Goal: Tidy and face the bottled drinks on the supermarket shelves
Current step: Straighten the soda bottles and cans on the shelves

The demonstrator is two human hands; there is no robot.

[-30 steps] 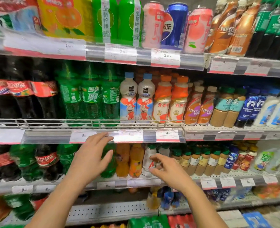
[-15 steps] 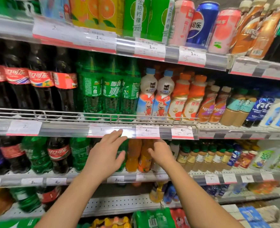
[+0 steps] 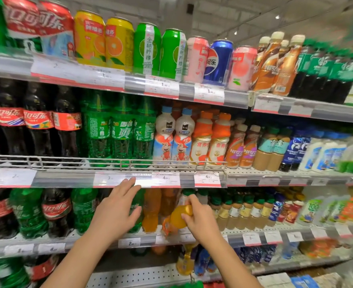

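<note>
Landmark: the 4.00 price tag (image 3: 165,178) on the middle shelf rail. Directly below it, right hand (image 3: 200,220) grips an orange drink bottle (image 3: 176,220) by the neck/shoulder, fingers curled round it, thumb on the near side. The bottle is tilted: its long axis runs from the cap end up by the hand, down and left to its base, which sits at or just over the front lip of the lower shelf (image 3: 71,242); can't tell if the base rests on it. Left hand (image 3: 117,213) is below and left of the tag, fingers spread and relaxed, gripping nothing, hovering in front of a green soda bottle (image 3: 137,206); contact can't be confirmed. Two upright orange bottles (image 3: 151,208) stand in the row below the tag, between the left hand and the held bottle. Judgement: the right hand owns the move, since it already has the bottle. What's left is to bring the axis vertical and slide it back into the orange row, label out; the left hand is nearer to the neighbours if they need steadying. Materials: translucent smooth plastic, waisted body, orange liquid, glossy film label, probably slick and light to turn. The shelf is perforated grey metal with a clear plastic tag strip. Risk: the tilted base slips off the lip.
</note>
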